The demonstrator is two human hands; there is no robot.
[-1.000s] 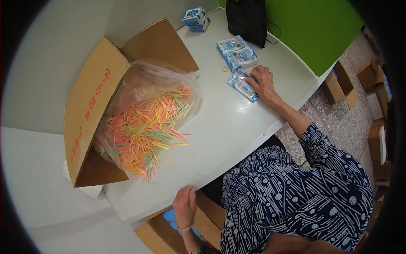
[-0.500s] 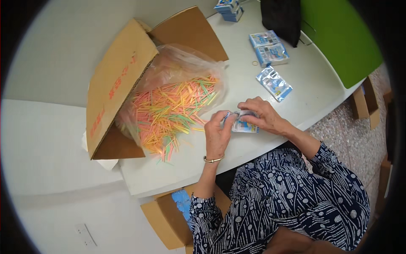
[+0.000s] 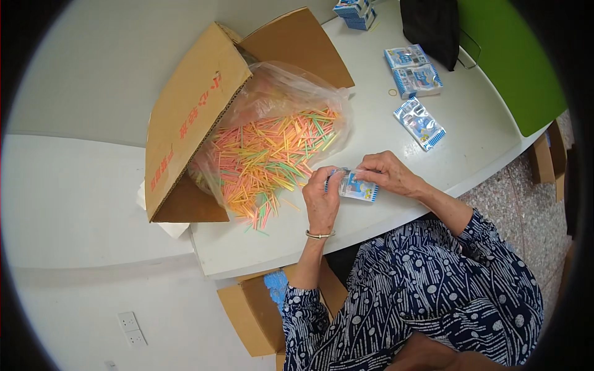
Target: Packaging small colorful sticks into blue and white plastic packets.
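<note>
The bare left hand, a second ago well apart from the bare right hand, now grips a small blue-and-white plastic packet together with it; beyond the right fingers, another flat blue-and-white packet now lies uncovered.

Wearing a navy top with matching loose sleeves, patterned in white dots and streaks; wearing a slim metallic bangle round the left wrist.

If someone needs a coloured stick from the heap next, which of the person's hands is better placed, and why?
Probably the left hand: it is nearer the heap of coloured sticks, while the right hand is farther off. Both hold the small packet.
</note>
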